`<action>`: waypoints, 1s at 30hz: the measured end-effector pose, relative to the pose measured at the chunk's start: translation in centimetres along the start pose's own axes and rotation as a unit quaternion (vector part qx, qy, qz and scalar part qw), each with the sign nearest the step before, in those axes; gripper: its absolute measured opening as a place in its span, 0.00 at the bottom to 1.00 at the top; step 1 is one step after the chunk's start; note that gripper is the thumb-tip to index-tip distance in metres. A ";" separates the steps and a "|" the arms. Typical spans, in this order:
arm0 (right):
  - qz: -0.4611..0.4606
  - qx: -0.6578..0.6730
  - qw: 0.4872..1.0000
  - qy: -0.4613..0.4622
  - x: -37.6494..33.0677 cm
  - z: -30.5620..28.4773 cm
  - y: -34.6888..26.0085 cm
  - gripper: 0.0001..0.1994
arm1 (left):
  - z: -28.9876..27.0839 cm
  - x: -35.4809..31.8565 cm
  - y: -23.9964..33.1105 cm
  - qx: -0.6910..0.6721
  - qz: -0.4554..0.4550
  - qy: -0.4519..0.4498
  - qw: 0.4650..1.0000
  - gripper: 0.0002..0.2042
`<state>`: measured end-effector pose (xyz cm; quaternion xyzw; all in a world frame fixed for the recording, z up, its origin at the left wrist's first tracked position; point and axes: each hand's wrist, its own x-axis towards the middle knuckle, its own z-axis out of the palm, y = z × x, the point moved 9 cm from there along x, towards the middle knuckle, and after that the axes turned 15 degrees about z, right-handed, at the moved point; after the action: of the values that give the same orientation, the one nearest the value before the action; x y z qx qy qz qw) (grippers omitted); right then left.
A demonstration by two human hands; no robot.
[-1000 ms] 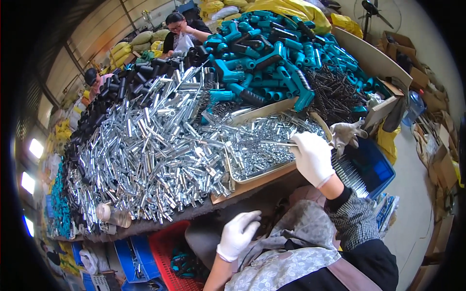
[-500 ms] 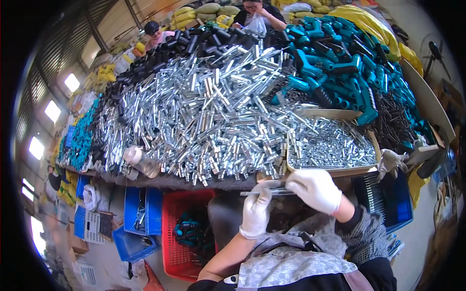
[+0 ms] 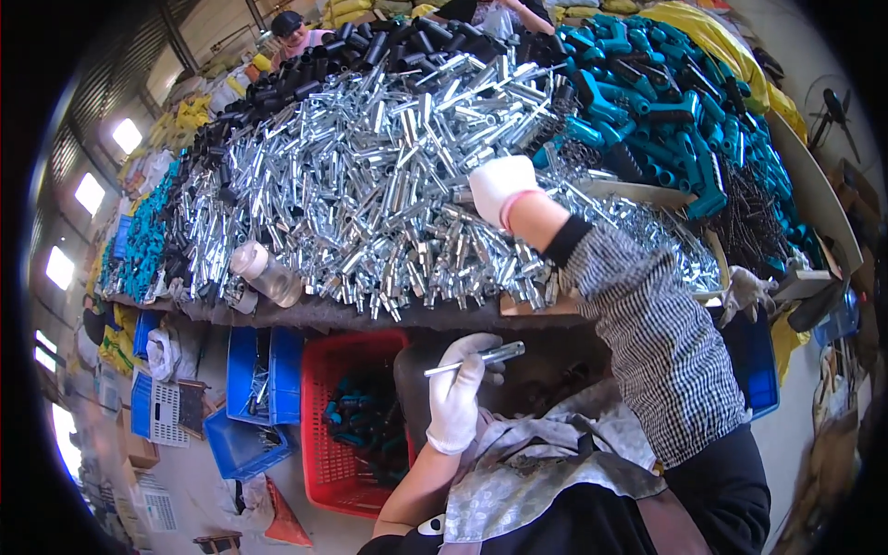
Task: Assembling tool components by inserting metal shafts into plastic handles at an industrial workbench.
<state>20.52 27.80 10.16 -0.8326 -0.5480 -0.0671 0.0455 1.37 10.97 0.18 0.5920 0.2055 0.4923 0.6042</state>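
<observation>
In front of the table edge, my left hand (image 3: 455,398), in a white glove, is closed around a slim silver metal rod (image 3: 444,368) with a thicker tubular end (image 3: 502,352). My right hand (image 3: 500,188), also gloved, reaches across onto the large heap of shiny metal tubes and rods (image 3: 342,176). Its fingers are curled down among the parts, and what they hold, if anything, is hidden. Shorter metal fittings (image 3: 416,264) lie along the near side of the heap. My right forearm covers part of a tray of small metal pieces (image 3: 680,245).
Teal plastic handles (image 3: 684,139) pile up at the right, black sleeves (image 3: 370,51) at the back. A clear bottle (image 3: 268,275) stands at the table's front left. Below are a red crate (image 3: 319,444) and blue bins (image 3: 294,370). Another person (image 3: 294,37) sits beyond the heap.
My right hand has left the rod beside my left hand and moved forward and left onto the metal heap. My left hand has drawn slightly left, with the rod now tilted.
</observation>
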 end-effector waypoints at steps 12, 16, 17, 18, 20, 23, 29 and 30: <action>0.064 0.092 0.993 -0.045 0.4 1.8 2.3 0.18 | 1.1 -0.3 1.2 0.022 0.029 -0.010 0.999 0.23; 0.012 0.062 0.997 0.044 -0.7 -0.4 3.2 0.17 | 1.3 0.3 2.5 0.058 0.071 -0.007 0.996 0.24; -0.015 0.066 0.991 0.113 -1.6 -1.8 3.5 0.15 | 1.1 0.2 2.9 0.085 0.095 -0.001 0.992 0.23; -0.040 0.070 0.980 0.181 -2.7 -3.2 4.1 0.14 | 0.6 0.3 2.8 0.096 0.121 0.009 0.988 0.23; -0.047 0.144 0.967 0.204 -5.6 -5.8 6.8 0.10 | 0.1 0.6 2.7 0.131 0.141 0.005 0.981 0.22; -0.084 0.326 0.926 0.174 -12.4 -7.5 8.4 0.09 | -1.4 0.5 2.8 0.103 0.117 0.034 0.987 0.18; -0.049 0.440 0.892 -0.088 -25.4 1.2 8.4 0.15 | 3.5 -0.4 3.4 -0.040 0.124 -0.041 0.991 0.24; -0.036 0.439 0.894 -0.083 -26.3 2.5 8.8 0.15 | 4.8 0.0 2.3 0.012 0.092 -0.078 0.993 0.21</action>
<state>18.50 0.88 3.38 -0.7104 -0.5527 0.2477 0.3584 4.54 8.12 3.32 0.6523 0.1087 0.4955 0.5632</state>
